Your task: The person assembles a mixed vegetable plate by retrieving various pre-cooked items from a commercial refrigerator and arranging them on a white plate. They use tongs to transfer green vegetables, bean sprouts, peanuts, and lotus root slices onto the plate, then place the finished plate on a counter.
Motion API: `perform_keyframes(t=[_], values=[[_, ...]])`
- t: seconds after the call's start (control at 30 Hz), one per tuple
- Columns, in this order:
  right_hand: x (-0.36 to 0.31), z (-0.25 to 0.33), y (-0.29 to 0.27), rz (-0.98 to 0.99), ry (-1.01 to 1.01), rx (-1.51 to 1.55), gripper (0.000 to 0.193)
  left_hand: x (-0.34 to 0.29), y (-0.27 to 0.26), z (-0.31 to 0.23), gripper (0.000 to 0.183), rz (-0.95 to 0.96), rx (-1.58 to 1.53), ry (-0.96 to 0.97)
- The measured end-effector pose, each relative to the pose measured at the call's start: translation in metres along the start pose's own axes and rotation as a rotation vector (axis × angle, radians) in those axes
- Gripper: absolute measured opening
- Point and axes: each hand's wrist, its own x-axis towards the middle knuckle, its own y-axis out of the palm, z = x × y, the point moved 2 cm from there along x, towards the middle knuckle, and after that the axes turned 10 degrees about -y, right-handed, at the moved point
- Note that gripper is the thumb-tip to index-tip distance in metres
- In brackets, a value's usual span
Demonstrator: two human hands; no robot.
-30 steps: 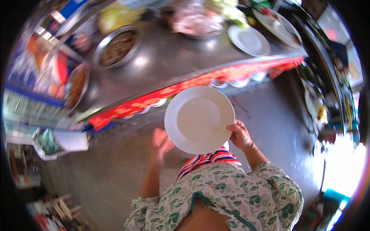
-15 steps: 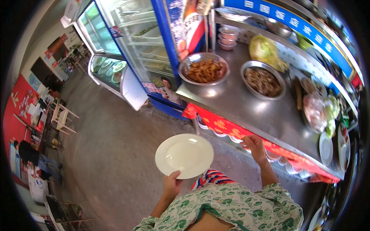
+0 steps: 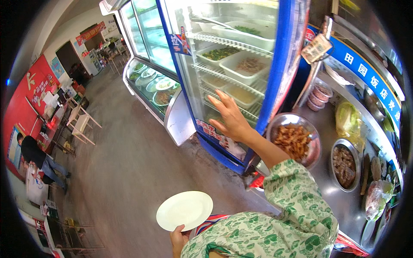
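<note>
My left hand [image 3: 179,237] grips the near rim of an empty white oval plate [image 3: 185,210], thumb on top, low over the floor. My right arm stretches forward to the glass-door fridge [image 3: 282,56]. Fingers spread, my right hand [image 3: 229,115] is in front of the glass and holds nothing; whether it touches the glass I cannot tell. Behind the glass, white tubs of food [image 3: 244,68] stand on wire shelves. Beside my right forearm, a metal bowl of brown fried food [image 3: 294,141] sits on the steel counter [image 3: 316,189].
Farther along the counter are a metal bowl of meat pieces [image 3: 345,167], a cabbage [image 3: 347,118] and stacked plastic tubs [image 3: 319,95]. A lit display case [image 3: 155,84] stands left of the fridge. Across the floor are a wooden stool [image 3: 81,124] and a person in dark clothes [image 3: 38,157].
My view has turned left toward the fridge. My right hand has gone from beside the counter's front edge up to the fridge door, its fingers now spread. The plate stays in my left hand.
</note>
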Motion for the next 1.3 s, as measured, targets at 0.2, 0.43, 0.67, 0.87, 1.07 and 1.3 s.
perform_keyframes(t=[0.2,0.43,0.67,0.87,1.07,1.3], values=[[0.136,-0.068,0.135,0.097,-0.08,-0.327,0.068,0.089,0.039,-0.125,0.06,-0.044,0.121,0.037],[0.264,-0.147,0.191,0.155,-0.151,-0.736,0.067,0.206,0.097,-0.283,0.061,0.123,0.264,-0.01],[0.397,-0.169,0.26,0.695,-0.348,-1.343,0.029,0.322,0.161,-0.404,0.062,0.205,0.335,-0.023],[0.401,-0.241,0.332,0.655,-0.173,-1.375,0.026,0.413,0.165,-0.488,0.037,0.176,0.501,-0.178],[0.401,-0.207,0.328,0.5,0.04,-1.421,0.022,0.465,0.212,-0.576,0.031,0.655,1.141,0.197],[0.402,-0.013,0.334,0.613,0.073,-1.204,0.024,0.488,0.297,-0.627,0.049,0.88,0.943,-0.049]])
